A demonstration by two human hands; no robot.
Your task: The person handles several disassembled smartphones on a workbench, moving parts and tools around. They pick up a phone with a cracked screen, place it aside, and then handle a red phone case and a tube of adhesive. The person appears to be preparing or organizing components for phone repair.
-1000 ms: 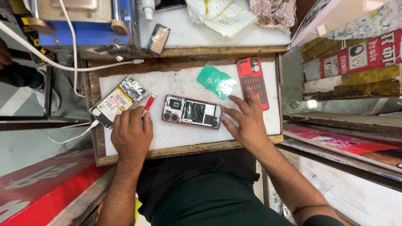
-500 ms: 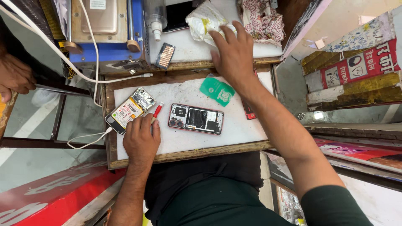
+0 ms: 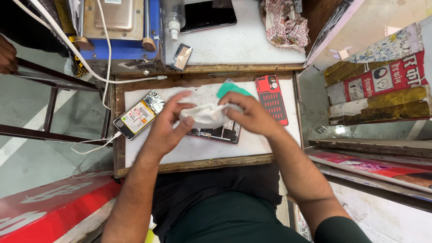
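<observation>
Both hands hold a crumpled white tissue (image 3: 206,114) above the middle of the white work mat (image 3: 198,150). My left hand (image 3: 167,127) pinches its left side and my right hand (image 3: 250,113) grips its right side. Under the tissue lies an opened phone (image 3: 221,133) with its circuit boards showing, mostly hidden by the hands. A second opened phone (image 3: 138,115) with a yellow-white battery lies at the mat's left, joined to a white cable (image 3: 92,145). A red phone back cover (image 3: 272,97) lies at the right. A green card (image 3: 231,89) peeks out behind my right hand.
A blue machine (image 3: 118,32) with white cables stands at the back left. Beside it are a clear bottle (image 3: 173,17), a dark tablet (image 3: 208,14), a small packet (image 3: 181,56) and a patterned cloth (image 3: 284,22). Another person's hand (image 3: 6,55) shows at the far left.
My right hand came back from the far shelf with the white tissue. My left hand left the mat and rose to take hold of the tissue too. The red-tipped tool has gone from view.
</observation>
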